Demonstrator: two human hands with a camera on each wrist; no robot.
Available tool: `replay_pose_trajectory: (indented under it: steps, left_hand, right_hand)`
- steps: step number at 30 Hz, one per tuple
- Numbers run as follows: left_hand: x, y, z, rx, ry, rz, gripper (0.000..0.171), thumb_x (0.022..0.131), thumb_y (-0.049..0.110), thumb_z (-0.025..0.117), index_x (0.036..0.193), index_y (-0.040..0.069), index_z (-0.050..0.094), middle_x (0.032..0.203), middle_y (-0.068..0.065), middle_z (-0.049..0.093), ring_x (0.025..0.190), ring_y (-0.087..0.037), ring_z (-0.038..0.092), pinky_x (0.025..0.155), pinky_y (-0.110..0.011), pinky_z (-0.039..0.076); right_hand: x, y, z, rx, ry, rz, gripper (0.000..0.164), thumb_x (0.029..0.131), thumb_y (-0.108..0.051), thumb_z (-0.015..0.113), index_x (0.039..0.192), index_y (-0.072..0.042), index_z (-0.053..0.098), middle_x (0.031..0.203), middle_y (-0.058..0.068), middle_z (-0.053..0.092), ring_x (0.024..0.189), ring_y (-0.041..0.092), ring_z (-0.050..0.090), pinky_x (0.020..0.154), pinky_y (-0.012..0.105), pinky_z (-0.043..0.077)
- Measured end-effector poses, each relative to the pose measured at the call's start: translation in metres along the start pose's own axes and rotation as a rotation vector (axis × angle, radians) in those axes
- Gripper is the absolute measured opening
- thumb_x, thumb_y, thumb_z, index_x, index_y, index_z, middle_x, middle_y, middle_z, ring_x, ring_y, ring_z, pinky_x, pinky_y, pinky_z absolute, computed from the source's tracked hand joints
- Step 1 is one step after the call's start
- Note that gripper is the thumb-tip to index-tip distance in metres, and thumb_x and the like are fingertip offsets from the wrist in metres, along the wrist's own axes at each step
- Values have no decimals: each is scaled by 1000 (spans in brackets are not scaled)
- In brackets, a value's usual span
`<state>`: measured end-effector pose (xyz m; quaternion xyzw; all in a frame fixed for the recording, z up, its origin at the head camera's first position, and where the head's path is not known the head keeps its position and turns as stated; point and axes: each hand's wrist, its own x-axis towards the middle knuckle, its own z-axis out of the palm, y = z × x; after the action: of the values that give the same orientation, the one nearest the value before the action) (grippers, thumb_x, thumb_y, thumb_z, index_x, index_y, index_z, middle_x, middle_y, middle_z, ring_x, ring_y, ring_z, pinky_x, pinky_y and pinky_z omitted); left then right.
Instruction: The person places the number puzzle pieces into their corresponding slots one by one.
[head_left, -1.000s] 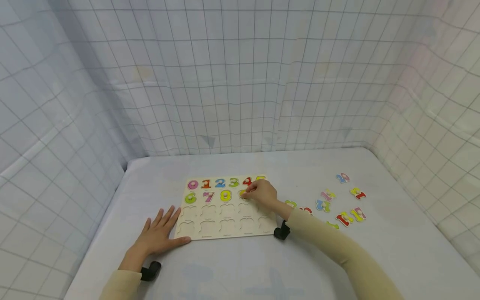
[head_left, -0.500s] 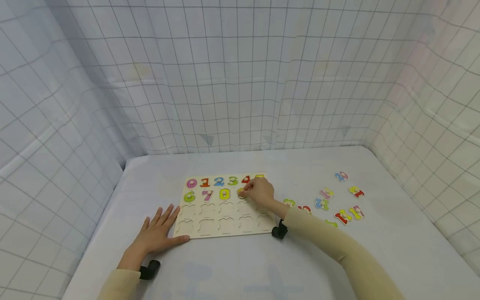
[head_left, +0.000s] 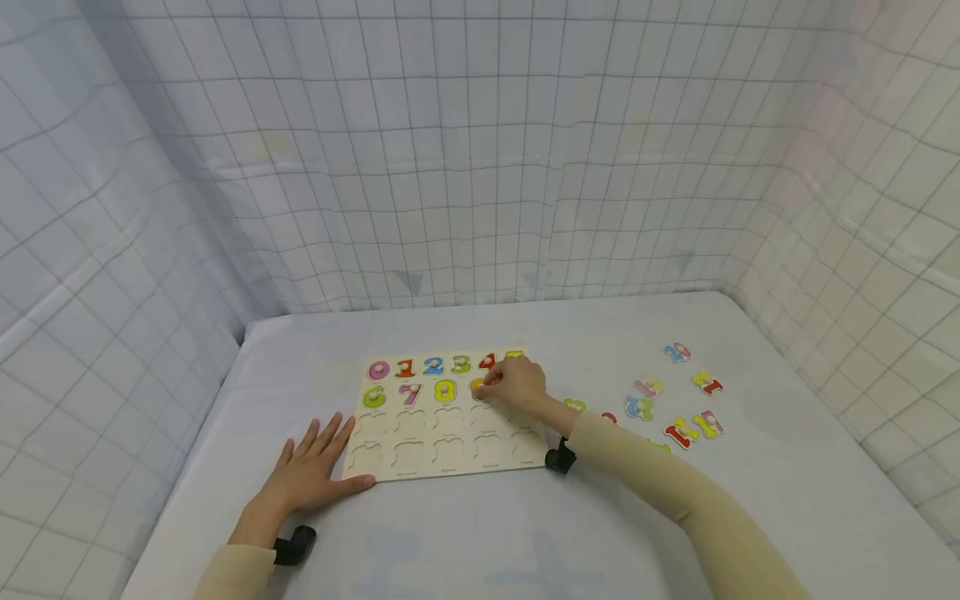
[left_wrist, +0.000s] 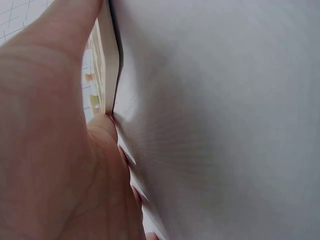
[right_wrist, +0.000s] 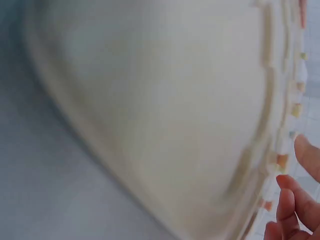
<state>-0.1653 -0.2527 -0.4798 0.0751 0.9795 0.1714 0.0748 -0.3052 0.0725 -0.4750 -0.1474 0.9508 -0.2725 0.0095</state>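
Observation:
A pale wooden number puzzle board [head_left: 465, 470] lies on the table with colored number pieces in its two far rows. My right hand [head_left: 517, 385] is over the second row, its thumb and forefinger at the yellow-orange number 9 puzzle piece [head_left: 475, 386]. In the right wrist view, the right thumb and forefinger [right_wrist: 292, 187] are on either side of a small knob [right_wrist: 282, 160]. Spread flat on the table, my left hand [head_left: 307, 467] touches the board's left edge and near corner. The left wrist view shows its thumb against the board's side [left_wrist: 111, 55].
Several loose number pieces lie to the board's right, including a red and yellow one [head_left: 681, 432], a blue and green one [head_left: 639, 407] and a blue and pink one [head_left: 677, 352]. My right sleeve [head_left: 660, 483] covers part of that side. Gridded white curtains [head_left: 480, 167] enclose the table.
The right hand stays at the number 9 piece, with slight finger shifts. The left hand keeps its place at the board's edge. The whole head view shifts slightly.

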Motion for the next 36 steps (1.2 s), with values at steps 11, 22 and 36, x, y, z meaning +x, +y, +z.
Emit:
replay_pose_trajectory:
  steps: [11, 22, 36]
  left_hand:
    - [-2, 2, -2, 2, -5, 0, 107, 75, 72, 59, 151, 5, 23, 154, -21, 15, 138, -49, 5, 102, -70, 1]
    - [-2, 0, -2, 2, -6, 3, 107, 76, 72, 59, 151, 5, 22, 154, -21, 15, 138, -48, 4, 102, -70, 0]
    - [4, -3, 0, 4, -23, 7, 109, 75, 74, 57, 152, 8, 20, 155, -20, 13, 139, -47, 2, 101, -70, -2]
  right_hand:
    - [-22, 40, -59, 135, 3, 36, 25, 80, -37, 77, 91, -15, 75, 79, -3, 59, 71, 16, 50, 58, 28, 40]
    - [-59, 127, -131, 148, 119, 52, 35, 83, -42, 72, 99, -11, 74, 86, 3, 61, 68, 21, 51, 52, 30, 42]
    - [-110, 147, -122, 164, 21, 7, 26, 81, -36, 76, 95, -15, 75, 83, -4, 61, 75, 19, 51, 56, 30, 45]
